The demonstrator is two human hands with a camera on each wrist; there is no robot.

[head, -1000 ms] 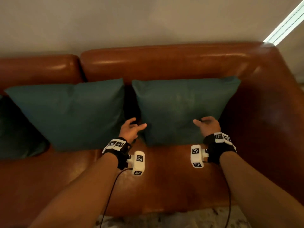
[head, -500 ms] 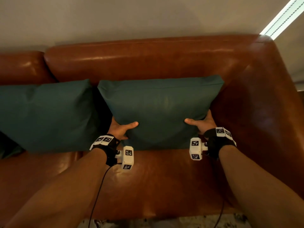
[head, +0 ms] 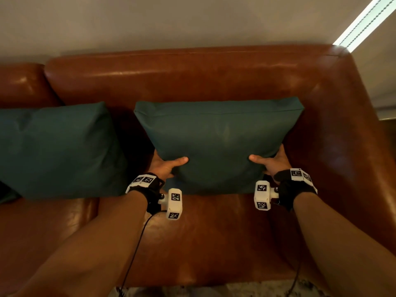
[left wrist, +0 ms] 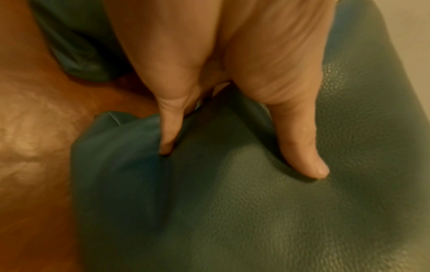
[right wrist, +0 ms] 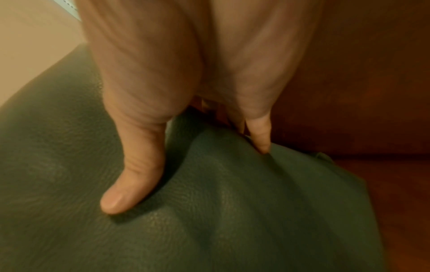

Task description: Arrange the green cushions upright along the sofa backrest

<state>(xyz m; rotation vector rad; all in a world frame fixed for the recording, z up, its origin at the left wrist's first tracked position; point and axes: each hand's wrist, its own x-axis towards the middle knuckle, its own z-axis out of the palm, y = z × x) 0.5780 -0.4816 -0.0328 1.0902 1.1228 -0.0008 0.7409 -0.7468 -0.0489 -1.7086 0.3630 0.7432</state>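
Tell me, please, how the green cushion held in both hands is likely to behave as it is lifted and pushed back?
The green cushion is probably soft: the left hand thumb dents it and its cover bunches. It likely weighs little, since the right hand and left merely pinch its lower corners. Its grained, leather-like cover may slide on the glossy sofa.

Plain beige wall point(head: 192, 22) seen behind; bright window strip point(head: 362, 22) at upper right; pale mottled floor point(head: 246, 290) visible below.
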